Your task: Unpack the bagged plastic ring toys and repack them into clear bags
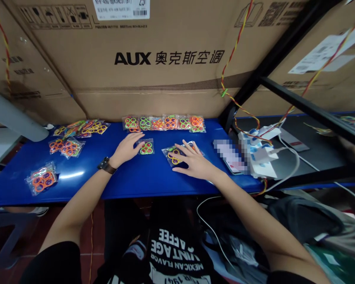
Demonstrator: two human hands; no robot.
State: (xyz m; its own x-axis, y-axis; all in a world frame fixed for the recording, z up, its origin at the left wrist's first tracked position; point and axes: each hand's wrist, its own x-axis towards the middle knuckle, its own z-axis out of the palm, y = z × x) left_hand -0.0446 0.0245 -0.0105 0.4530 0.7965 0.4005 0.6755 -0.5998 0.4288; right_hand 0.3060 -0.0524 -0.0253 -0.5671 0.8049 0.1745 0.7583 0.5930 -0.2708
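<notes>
On the blue table, my left hand point(128, 148) has its fingers apart, with the thumb at the left edge of a clear packet of green rings point(147, 147). My right hand point(193, 161) spreads its fingers over a packet of yellow rings point(174, 156), partly hiding it and another packet behind the fingers. Neither hand is closed round anything. Behind them, a row of packets point(170, 122) with orange and green rings lies along the back edge. More packets point(94, 126) are piled at the back left, and a packet of orange rings point(43, 180) lies at the front left.
A phone point(230, 156) lies right of my right hand, beside a white power strip point(260, 156) with plugs and cables. Large cardboard boxes point(165, 90) stand behind the table. A black metal frame point(245, 86) rises at the right, and a grey pole point(14, 112) slants in at the left.
</notes>
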